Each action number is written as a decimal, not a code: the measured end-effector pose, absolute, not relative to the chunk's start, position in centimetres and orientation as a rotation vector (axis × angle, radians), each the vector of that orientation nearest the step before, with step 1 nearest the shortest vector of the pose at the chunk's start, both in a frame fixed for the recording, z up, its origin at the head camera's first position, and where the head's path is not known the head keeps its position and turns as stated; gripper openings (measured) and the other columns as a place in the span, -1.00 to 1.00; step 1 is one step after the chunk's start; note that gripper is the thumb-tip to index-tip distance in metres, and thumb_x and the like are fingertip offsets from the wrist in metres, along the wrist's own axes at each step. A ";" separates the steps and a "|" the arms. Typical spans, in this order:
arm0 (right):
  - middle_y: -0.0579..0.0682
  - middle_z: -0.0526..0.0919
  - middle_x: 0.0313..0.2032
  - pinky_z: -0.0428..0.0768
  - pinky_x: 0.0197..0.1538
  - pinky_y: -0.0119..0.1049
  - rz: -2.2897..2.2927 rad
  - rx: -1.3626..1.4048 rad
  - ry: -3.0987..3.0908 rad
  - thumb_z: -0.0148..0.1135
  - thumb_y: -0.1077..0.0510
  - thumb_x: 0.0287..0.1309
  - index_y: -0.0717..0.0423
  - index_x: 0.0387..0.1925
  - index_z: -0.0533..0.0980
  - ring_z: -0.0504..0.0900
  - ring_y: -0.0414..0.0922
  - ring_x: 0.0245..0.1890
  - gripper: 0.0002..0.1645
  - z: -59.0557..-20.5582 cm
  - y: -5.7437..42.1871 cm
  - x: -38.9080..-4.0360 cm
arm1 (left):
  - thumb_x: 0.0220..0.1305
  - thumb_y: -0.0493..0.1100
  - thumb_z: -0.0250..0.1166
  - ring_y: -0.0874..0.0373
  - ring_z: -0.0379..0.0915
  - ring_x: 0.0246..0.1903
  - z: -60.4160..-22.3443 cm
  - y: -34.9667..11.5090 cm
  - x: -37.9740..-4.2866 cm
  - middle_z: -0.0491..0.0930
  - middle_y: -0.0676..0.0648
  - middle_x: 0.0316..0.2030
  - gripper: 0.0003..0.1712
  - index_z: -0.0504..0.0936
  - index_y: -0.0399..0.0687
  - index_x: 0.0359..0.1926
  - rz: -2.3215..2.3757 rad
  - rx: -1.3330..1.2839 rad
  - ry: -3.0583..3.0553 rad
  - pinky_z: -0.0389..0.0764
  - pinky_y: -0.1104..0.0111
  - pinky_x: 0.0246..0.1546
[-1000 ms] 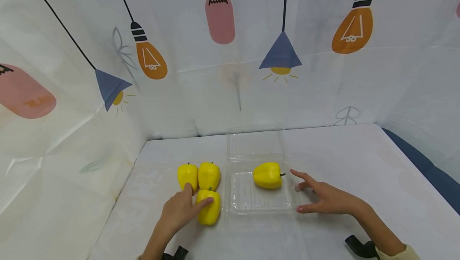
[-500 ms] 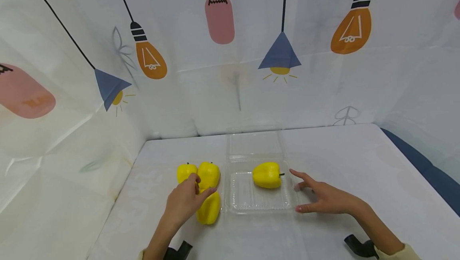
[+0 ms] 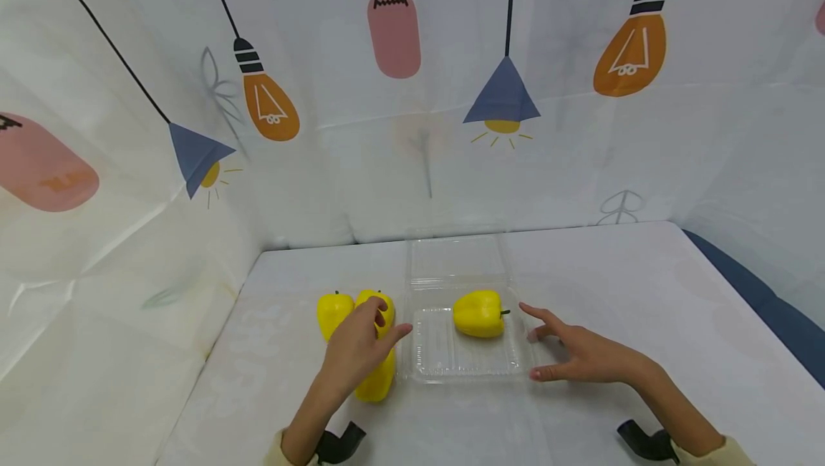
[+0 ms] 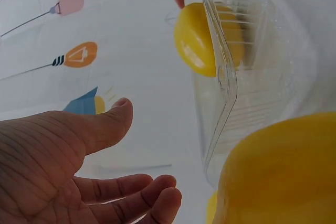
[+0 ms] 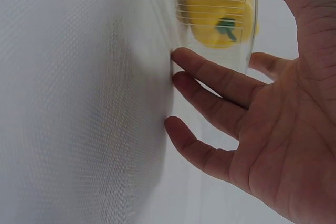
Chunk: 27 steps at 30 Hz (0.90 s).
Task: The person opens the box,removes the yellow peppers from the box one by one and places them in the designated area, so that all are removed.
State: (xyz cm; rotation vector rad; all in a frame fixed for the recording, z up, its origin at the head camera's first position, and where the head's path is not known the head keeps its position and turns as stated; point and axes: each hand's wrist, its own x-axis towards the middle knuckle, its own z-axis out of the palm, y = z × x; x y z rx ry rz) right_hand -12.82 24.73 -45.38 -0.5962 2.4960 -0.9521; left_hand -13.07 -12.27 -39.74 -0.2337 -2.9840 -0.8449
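Note:
My left hand [image 3: 357,348] hovers over a cluster of yellow bell peppers, thumb and fingers loosely apart with nothing between them. Of these, the left pepper [image 3: 334,312] shows well, the back right pepper [image 3: 389,313] is partly covered by my fingers, and the front pepper [image 3: 377,382] lies below my hand. A clear plastic clamshell box [image 3: 438,369] stands to the right, its lid [image 3: 459,260] folded back. Inside, another yellow pepper [image 3: 478,314] lies on its side, stem pointing right. My right hand [image 3: 583,356] rests with spread fingers by the box's right side, holding nothing.
The white table [image 3: 309,273] reaches back to a hanging white sheet [image 3: 335,180] printed with lamps and bulbs. Black curved pieces [image 3: 341,443] are at both wrists. Blue material [image 3: 760,294] shows past the right table edge.
My left hand has lifted off the front pepper and moved right, toward the box, with nothing in it. The peppers and my right hand stay in place.

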 end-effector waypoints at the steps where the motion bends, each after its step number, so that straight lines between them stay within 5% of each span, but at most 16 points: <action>1: -0.02 0.50 0.09 0.32 0.08 0.30 -0.954 -0.595 2.495 0.35 -0.24 -0.02 -0.22 0.46 -0.17 0.38 0.14 0.15 0.18 -45.4 24.7 -12.8 | 0.04 0.29 0.32 0.21 0.41 -0.40 -39.8 -12.1 -13.1 0.55 0.02 -0.33 -0.39 0.49 -0.04 -0.07 -0.851 -0.251 -2.982 0.45 0.42 -0.44; 27: -0.04 0.50 0.09 0.31 0.10 0.29 -0.962 -0.582 2.489 0.35 -0.26 -0.04 -0.22 0.46 -0.17 0.37 0.11 0.16 0.20 -45.7 24.8 -12.9 | 0.12 0.25 0.28 0.19 0.47 -0.21 -41.0 -7.8 -14.2 0.52 -0.01 -0.04 -0.37 0.45 -0.03 0.08 -0.870 -0.543 -2.955 0.54 0.36 -0.24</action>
